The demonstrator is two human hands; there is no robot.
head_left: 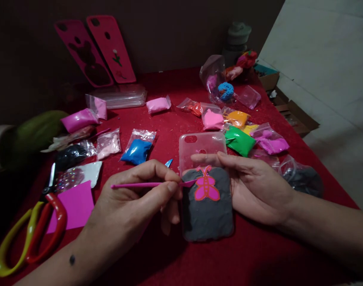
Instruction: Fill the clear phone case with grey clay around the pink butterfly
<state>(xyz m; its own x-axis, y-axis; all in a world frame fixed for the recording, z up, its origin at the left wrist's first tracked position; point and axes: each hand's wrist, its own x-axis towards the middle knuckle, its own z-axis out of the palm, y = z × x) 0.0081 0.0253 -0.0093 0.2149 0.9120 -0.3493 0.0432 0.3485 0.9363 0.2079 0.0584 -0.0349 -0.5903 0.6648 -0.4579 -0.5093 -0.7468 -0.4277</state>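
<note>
My left hand (139, 202) pinches a thin pink clay modelling tool (139, 185) between thumb and fingers. Its flat tip meets the left edge of a pink butterfly (206, 189) outlined in orange. That butterfly lies on grey clay (206, 222) spread over the lower part of a clear phone case (184, 153). The case's upper part, with the camera cut-out, is bare. From the right side my right hand (255, 186) grips the case, thumb along the edge and fingers behind it. A small blue pointed piece (168, 163) shows just behind my left hand.
Scissors (47, 214) with red and yellow handles lie left beside a pink paper square (77, 204). Bags of coloured clay, including blue (138, 149) and green (240, 140), are spread over the red cloth (157, 262). Two decorated pink cases (111, 47) lean at the back.
</note>
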